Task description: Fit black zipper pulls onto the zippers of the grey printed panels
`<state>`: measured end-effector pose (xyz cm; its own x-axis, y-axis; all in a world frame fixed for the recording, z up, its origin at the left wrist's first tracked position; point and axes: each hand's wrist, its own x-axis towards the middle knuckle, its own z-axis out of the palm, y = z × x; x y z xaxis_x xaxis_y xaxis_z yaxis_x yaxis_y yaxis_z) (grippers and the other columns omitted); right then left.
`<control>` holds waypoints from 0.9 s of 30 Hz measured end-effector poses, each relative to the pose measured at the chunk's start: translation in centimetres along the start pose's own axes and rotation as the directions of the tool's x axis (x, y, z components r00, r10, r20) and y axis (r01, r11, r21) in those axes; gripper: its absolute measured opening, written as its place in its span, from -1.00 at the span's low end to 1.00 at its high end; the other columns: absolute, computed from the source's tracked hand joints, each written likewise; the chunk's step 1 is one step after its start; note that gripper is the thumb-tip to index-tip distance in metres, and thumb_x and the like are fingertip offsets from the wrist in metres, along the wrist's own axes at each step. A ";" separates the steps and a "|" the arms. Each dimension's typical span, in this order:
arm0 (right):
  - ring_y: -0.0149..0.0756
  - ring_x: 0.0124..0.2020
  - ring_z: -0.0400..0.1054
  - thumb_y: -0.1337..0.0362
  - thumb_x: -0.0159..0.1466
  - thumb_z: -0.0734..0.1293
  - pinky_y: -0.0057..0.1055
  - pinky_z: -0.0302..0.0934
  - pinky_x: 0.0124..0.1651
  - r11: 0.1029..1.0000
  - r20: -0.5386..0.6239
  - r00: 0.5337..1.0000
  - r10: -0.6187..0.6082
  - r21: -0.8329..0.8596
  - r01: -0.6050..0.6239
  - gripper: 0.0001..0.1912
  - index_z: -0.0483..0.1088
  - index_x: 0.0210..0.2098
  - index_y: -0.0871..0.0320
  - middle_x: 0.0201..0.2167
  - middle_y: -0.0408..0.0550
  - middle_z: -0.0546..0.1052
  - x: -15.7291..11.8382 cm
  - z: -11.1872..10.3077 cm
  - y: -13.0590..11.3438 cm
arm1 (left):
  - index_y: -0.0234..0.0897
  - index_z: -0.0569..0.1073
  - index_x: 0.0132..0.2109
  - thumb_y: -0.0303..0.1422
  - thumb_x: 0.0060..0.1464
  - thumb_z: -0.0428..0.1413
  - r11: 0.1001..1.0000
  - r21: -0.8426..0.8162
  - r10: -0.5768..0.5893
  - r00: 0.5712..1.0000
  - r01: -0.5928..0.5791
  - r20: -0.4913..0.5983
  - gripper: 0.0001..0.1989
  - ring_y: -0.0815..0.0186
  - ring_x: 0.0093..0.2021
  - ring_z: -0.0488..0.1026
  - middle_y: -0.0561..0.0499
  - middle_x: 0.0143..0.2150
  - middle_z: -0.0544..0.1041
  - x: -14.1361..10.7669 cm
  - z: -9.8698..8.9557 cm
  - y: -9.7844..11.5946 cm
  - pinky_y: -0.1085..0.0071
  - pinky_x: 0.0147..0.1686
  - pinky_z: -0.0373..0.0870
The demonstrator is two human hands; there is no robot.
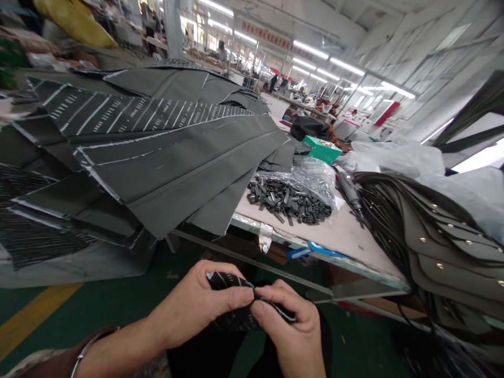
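Note:
Both hands pinch one black fabric piece (226,279) with white printed lines, held over my lap in front of the table edge. My left hand (205,299) has its thumb pressed on the folded edge. Close beside it, my right hand (289,315) grips the same edge between thumb and fingers, the thumb tips almost meeting. The lower part of the piece hangs in shadow below the hands. Beyond the hands, a pile of small black metal-and-leather tabs (291,199) lies on the table by a clear plastic bag (315,176).
Large dark grey panels (177,157) with pale edges are stacked at the left, overhanging the table (362,247). Straps with gold studs (433,226) hang over the right side. A green box (323,149) and a dark-handled tool (348,189) lie farther back. A blue item (301,253) sits under the edge.

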<state>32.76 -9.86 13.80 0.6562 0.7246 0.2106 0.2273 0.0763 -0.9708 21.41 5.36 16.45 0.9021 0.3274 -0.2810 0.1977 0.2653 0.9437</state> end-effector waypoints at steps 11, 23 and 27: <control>-0.34 -0.49 0.37 0.50 0.18 0.44 -0.42 0.26 -0.44 0.859 -0.113 0.888 -0.445 -0.334 0.388 -0.76 0.61 -0.25 0.03 -0.50 -0.11 0.52 -0.3 1.6 -0.7 | -0.36 0.57 -0.38 -0.18 -0.17 0.43 0.879 -0.451 -0.190 0.981 0.155 -0.032 -0.66 0.33 -0.42 0.42 0.01 -0.45 0.55 1.3 0.9 -1.6 0.45 -0.36 0.35; -0.24 -0.36 0.47 0.22 0.11 0.56 -0.35 0.34 -0.25 0.954 -0.060 0.997 0.045 0.300 -0.025 -0.93 0.64 -0.42 0.04 -0.46 -0.10 0.61 0.5 1.4 1.0 | -0.37 0.55 -0.41 -0.16 -0.19 0.45 0.845 -0.520 -0.187 0.980 0.125 -0.068 -0.63 0.40 -0.46 0.39 0.04 -0.48 0.54 1.3 0.8 -0.9 0.52 -0.41 0.30; -0.28 -0.40 0.50 0.11 0.10 0.57 -0.34 0.37 -0.21 0.775 -0.062 0.944 0.324 0.590 -0.227 -0.82 0.59 -0.42 0.04 -0.49 -0.16 0.61 0.5 1.7 0.5 | -0.34 0.46 -0.53 -0.10 -0.15 0.40 0.826 -0.549 -0.191 0.980 0.125 -0.064 -0.59 0.40 -0.55 0.35 0.06 -0.58 0.47 2.1 1.1 -0.5 0.51 -0.50 0.26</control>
<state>31.94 -8.28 13.21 0.7379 0.6661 -0.1088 -0.3974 0.2985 -0.8678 23.62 4.91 15.55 0.8216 0.3278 -0.4664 0.0657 0.7583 0.6486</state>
